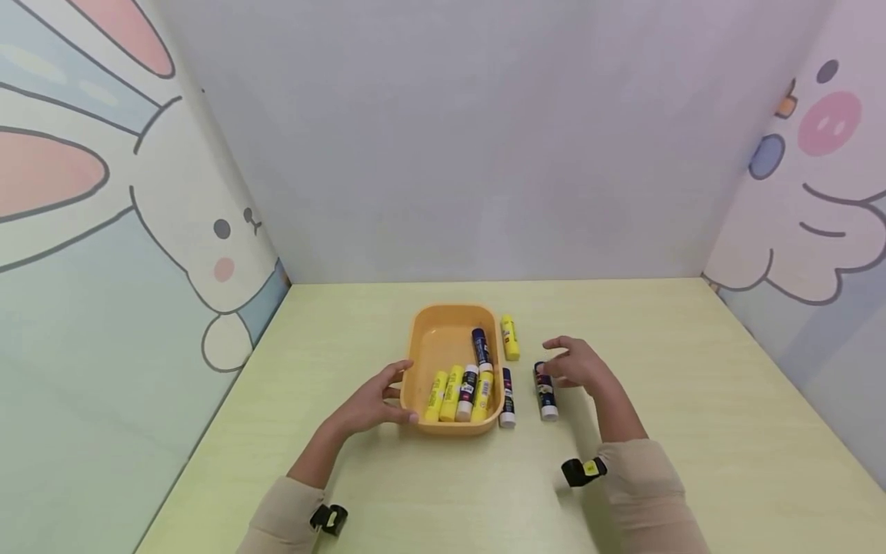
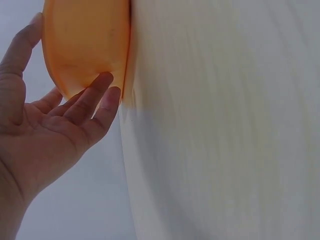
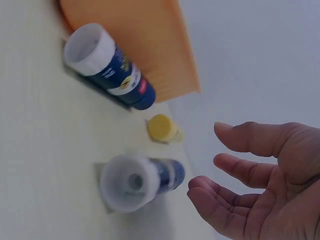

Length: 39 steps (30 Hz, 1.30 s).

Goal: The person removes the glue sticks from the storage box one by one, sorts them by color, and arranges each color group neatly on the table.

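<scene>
An orange tray holds several yellow and navy glue sticks. My left hand is at its left side, thumb near the front corner; in the left wrist view relaxed fingertips rest against the tray's outer wall. My right hand hovers with loosely bent, parted fingers over a navy glue stick lying right of the tray. The right wrist view shows that hand apart from the stick's white end, with nothing in its grasp.
Another navy glue stick lies along the tray's right side. Behind it on the table is a yellow glue stick. A pale panel rises at the table's back edge, with cartoon-printed panels at both sides.
</scene>
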Motion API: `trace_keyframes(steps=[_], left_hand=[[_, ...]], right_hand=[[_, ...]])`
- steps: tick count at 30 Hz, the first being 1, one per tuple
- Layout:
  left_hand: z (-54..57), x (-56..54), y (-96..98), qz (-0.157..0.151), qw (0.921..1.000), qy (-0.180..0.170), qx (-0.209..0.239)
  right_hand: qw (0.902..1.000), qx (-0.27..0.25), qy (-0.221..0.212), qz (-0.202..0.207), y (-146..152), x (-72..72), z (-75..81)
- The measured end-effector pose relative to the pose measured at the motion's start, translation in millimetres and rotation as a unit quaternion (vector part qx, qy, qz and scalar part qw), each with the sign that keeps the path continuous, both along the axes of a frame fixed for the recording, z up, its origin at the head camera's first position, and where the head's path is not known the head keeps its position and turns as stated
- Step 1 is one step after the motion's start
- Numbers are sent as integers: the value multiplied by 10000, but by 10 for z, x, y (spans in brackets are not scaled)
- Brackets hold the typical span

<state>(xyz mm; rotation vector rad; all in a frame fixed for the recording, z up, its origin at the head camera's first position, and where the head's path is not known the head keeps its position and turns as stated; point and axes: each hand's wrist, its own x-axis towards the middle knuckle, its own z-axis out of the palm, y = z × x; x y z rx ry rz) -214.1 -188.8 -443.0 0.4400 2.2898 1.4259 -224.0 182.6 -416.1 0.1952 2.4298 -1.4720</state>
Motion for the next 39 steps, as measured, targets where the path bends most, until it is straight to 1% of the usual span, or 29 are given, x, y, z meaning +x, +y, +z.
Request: trace_keyframes(steps=[3, 7, 10, 14, 16, 19, 20, 23, 25, 28, 31, 34, 35, 39], left_hand=[[-6, -4, 2, -4, 10000, -21, 9], [-15, -11, 4, 1, 10000, -37, -18], [-19, -14, 0, 16, 10000, -33, -13], [-22, -9, -10, 37, 10000, -8, -1], [-23, -2, -8, 35, 10000, 4, -8], [-29, 7, -6, 22, 10000, 20, -4], [-29, 10, -5, 16, 10000, 23, -3], [-27, 14, -10, 8, 10000, 60, -6], [-23, 15, -12, 1, 10000, 82, -20], [-21, 13, -14, -20, 10000, 71, -34], [-14, 11, -16, -7, 10000, 51, -40], [-3, 10, -9, 0, 10000, 15, -21], [1, 12, -8, 4, 10000, -5, -15], [10, 19, -8, -5, 10000, -58, 16]], right_hand=[[9995, 34, 215, 211, -54, -66, 169], [9985, 67, 353, 413, -170, -196, 352], [9977, 14, 396, 551, -292, -291, 467], [9956, 9, 439, 833, -473, -405, 563], [9947, 25, 407, 949, -547, -459, 569], [9958, 27, 239, 887, -654, -519, 552], [9964, -19, 120, 836, -686, -543, 531], [9964, -85, -34, 839, -776, -577, 496], [9953, -167, -89, 945, -824, -594, 462], [9929, -306, -154, 1136, -900, -595, 411], [9884, -605, -209, 1375, -977, -578, 363], [9844, -854, -246, 1517, -1047, -548, 316], [9835, -918, -263, 1536, -1070, -539, 301], [9838, -900, -296, 1522, -1164, -506, 255]])
